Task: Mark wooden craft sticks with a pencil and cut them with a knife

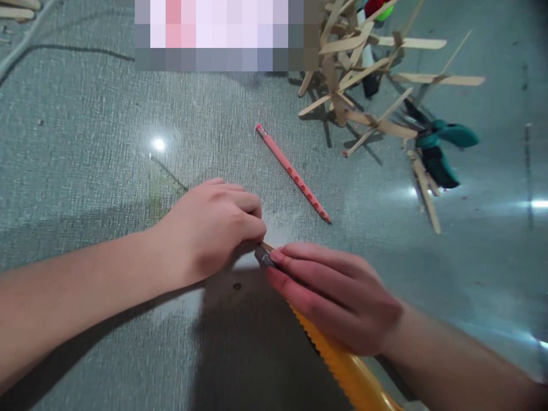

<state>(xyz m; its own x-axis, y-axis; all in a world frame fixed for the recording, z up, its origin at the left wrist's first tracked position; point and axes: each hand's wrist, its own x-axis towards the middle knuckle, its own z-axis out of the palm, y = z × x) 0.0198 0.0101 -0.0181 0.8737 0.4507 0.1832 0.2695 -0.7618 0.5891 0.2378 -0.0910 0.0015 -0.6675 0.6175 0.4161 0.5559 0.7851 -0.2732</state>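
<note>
The left hand (214, 225), palm down, curls tight on a wooden stick (267, 246) while the right hand (336, 294), angled inward, grips a yellow cutter (349, 365).

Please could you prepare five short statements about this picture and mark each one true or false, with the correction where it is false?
1. The right hand is holding a yellow utility knife. True.
2. The pencil is blue. False: it is pink.
3. The left hand is close to the knife's metal tip. True.
4. The teal-handled pliers lie beneath the left hand. False: they lie apart from both hands, at the right of the picture, beside wooden craft sticks.
5. The pencil's eraser end points toward the pliers. False: that end is at the upper left, pointing away from them.
</note>
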